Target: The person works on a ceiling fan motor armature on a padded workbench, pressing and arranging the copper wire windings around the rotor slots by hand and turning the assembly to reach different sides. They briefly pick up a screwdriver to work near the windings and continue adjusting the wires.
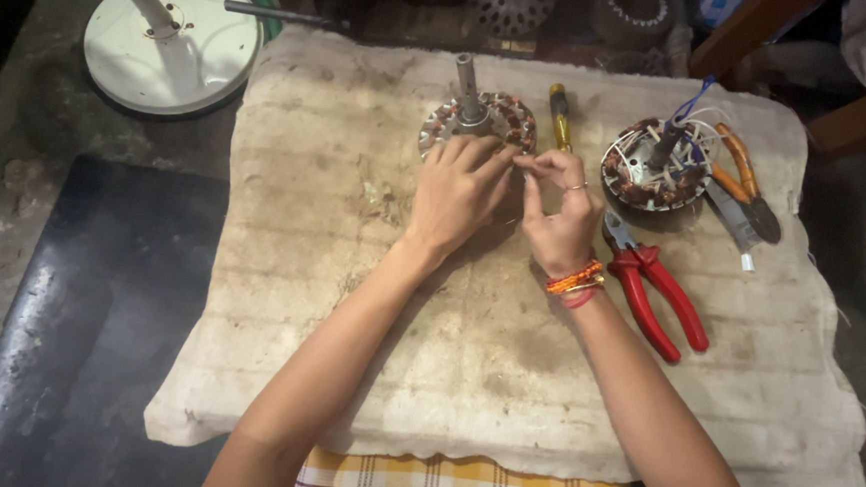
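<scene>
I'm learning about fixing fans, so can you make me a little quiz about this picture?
1. True or false: the red pliers lie to the right of the right hand.
2. What does the left hand rest on? A) the white fan base B) the motor part with copper coils C) the yellow screwdriver
3. How many round motor parts with coils lie on the cloth?

Key:
1. True.
2. B; its fingers lie on the near edge of that part.
3. Two; the second one has loose wires and sits by the orange-handled pliers.
</scene>
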{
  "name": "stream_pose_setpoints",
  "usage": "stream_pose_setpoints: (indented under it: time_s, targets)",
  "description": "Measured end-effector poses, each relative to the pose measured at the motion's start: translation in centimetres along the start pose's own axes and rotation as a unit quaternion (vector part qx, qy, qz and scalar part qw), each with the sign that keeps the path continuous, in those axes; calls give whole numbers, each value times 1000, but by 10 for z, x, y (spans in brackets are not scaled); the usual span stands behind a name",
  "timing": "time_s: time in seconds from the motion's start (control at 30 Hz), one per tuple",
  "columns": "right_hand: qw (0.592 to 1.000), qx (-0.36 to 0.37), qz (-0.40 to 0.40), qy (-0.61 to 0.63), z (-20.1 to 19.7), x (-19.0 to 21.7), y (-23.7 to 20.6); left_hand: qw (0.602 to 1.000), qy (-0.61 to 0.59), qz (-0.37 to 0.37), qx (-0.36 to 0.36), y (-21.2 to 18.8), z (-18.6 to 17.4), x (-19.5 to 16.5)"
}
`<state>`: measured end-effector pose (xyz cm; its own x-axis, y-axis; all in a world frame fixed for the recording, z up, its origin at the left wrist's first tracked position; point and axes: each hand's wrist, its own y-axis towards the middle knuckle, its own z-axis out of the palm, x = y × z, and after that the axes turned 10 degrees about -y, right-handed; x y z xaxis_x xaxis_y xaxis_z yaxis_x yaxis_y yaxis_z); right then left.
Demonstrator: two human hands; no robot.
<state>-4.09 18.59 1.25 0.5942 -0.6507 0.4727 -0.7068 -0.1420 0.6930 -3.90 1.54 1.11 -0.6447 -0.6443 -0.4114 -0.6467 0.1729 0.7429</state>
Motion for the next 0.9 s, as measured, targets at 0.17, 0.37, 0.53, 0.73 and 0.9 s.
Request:
stream_pose_setpoints:
  time_s: [0.17, 0.37, 0.53, 0.73, 0.9]
  targets:
    - [1000, 9, -13, -27, 1, -1, 4, 1000, 11, 5, 10, -2, 0, 2]
    - [973, 44, -216, 73, -2, 57, 6, 1000, 18, 8, 8, -1, 2, 2]
    - [826, 341, -257, 369, 10, 181, -36, 1000, -7, 10, -3, 0, -1, 0]
    - [754, 566, -302, 141, 64, 289, -78, 1000, -10, 11, 2, -1, -5, -1]
    - [702, 631, -320, 77, 97, 314, -84, 1000, -6, 14, -2, 0, -5, 0]
